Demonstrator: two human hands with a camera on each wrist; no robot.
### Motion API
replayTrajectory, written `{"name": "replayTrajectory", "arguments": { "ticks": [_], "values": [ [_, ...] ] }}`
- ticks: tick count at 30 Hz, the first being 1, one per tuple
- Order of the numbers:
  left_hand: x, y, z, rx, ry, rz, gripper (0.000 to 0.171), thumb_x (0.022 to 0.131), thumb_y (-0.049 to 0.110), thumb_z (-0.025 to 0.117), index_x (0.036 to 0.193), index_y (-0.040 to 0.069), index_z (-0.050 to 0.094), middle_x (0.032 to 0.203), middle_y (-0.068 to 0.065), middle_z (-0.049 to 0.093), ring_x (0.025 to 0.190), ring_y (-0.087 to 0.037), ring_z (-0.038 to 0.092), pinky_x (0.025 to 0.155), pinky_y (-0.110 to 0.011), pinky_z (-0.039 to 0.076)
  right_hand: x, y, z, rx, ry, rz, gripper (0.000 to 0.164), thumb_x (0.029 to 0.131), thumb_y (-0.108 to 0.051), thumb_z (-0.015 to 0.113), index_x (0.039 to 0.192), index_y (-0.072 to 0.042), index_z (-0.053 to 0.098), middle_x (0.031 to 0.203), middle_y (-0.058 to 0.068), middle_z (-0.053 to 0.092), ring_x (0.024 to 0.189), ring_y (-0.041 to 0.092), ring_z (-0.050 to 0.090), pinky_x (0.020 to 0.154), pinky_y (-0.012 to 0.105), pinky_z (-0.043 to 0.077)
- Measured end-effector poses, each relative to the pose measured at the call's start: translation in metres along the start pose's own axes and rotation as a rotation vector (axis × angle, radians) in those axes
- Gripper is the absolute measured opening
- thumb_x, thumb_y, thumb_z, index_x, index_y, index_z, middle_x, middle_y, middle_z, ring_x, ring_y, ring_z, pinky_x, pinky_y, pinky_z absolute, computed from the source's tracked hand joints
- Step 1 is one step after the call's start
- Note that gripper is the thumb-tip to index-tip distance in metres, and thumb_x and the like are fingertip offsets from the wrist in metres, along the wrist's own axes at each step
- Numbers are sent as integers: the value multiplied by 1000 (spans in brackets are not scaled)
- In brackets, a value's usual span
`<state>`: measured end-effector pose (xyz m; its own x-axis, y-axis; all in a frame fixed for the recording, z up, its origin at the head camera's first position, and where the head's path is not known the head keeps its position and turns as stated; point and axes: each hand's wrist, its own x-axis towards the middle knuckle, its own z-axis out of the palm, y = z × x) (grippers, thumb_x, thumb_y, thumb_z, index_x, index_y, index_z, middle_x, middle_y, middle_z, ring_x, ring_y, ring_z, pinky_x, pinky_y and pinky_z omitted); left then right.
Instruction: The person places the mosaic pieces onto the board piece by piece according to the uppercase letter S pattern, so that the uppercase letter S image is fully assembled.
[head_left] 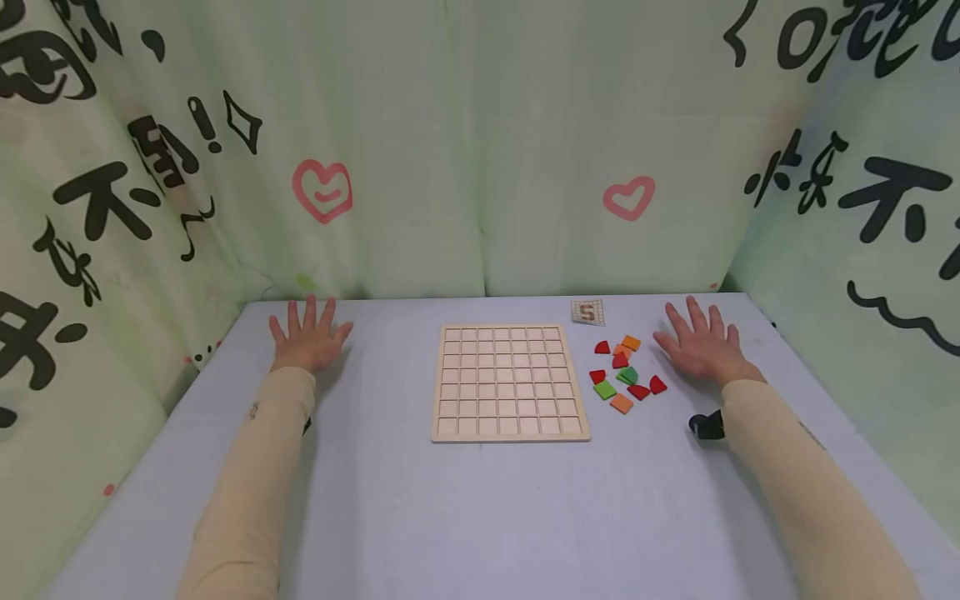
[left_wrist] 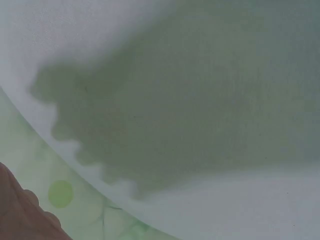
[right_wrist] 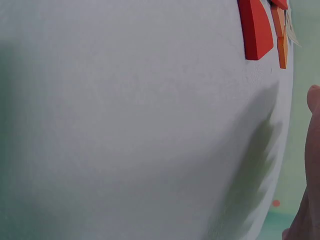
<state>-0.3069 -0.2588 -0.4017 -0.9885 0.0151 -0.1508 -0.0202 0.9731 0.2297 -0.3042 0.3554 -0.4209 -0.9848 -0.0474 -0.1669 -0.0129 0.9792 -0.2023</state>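
Note:
My left hand [head_left: 307,342] is spread flat, fingers straight, over the far left of the white table, holding nothing. Part of that hand [left_wrist: 25,212] edges into the left wrist view beside its shadow. On the right, my right hand [head_left: 702,348] also has its fingers stretched out and grips nothing. Loose flat pieces lie just left of it: red [head_left: 657,384], orange [head_left: 622,403] and green [head_left: 604,389]. A square wooden grid board [head_left: 513,385] sits between the hands, its cells bare. In the right wrist view, a red piece [right_wrist: 257,30] shows at the top.
Behind the pieces lies a small printed card [head_left: 587,312] with a grid pattern and a brown figure. A pale green curtain [head_left: 480,150] with black writing and pink hearts surrounds the back and sides of the white table [head_left: 480,525].

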Motion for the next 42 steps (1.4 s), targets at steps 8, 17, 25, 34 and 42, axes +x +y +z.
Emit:
{"name": "replayTrajectory", "arguments": {
  "ticks": [8,17,25,34,42],
  "values": [
    [5,18,2,-170,-52,42,75,106,55,16,161,8,-1,165,-26,-14,150,-52,-16,115,-74,-10,1,-6,-1,50,-12,18,85,103,-52,38,159,-6,-7,161,32,-18,142,63,-15,112,79,-8],
    [-4,93,27,-729,-21,174,65,106,48,41,161,18,22,168,-11,19,155,-33,19,124,-54,22,2,-51,-11,163,15,0,83,104,-49,36,159,-5,-8,162,31,-17,145,60,-12,114,78,-1],
    [-7,114,63,-782,39,261,50,98,20,65,146,13,52,158,-12,41,145,-34,41,118,-47,38,-3,-76,-13,163,-1,-53,81,105,-49,36,160,-7,-6,163,28,-16,147,58,-11,115,77,-1],
    [-9,110,73,-831,-7,362,44,94,12,70,136,4,61,151,-13,51,144,-30,44,120,-41,36,-2,-75,-9,130,-2,-51,79,105,-44,38,160,-7,-4,164,28,-14,147,59,-8,115,77,1],
    [-11,104,74,-570,23,426,29,90,11,72,118,2,71,146,-13,56,143,-33,44,121,-47,32,-2,-69,-6,121,-33,-27,80,105,-45,39,160,-6,-5,163,30,-13,146,58,-8,115,77,1]
  ]
}}
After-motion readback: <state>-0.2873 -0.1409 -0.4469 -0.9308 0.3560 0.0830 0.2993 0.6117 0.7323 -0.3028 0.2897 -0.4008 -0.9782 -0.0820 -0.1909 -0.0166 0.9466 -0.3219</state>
